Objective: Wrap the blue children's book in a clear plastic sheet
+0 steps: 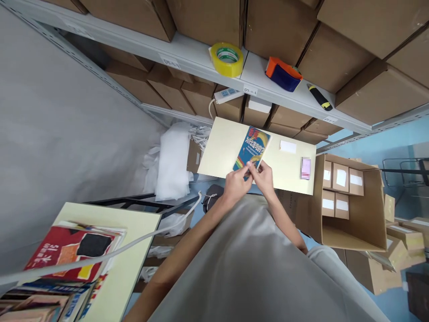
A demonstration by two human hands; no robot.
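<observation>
A blue book [248,150] with a colourful printed cover lies over the pale yellow table [217,145], tilted a little to the right. My left hand [237,182] grips its near edge, fingers bent and thumb on the cover. Right beside it, my right hand [263,178] pinches the same near edge at the lower right corner. Both thumbs meet close together there. On the table to the right are a white slip of paper [288,146] and a pink blurred rectangular item [305,168].
Above the table, a shelf edge holds yellow tape [227,60], an orange and blue tape dispenser [284,74] and a cutter knife [320,98]. An open carton [351,235] with small boxes stands right. Stacked books [72,252] lie lower left, with a white cable [147,235] crossing over them.
</observation>
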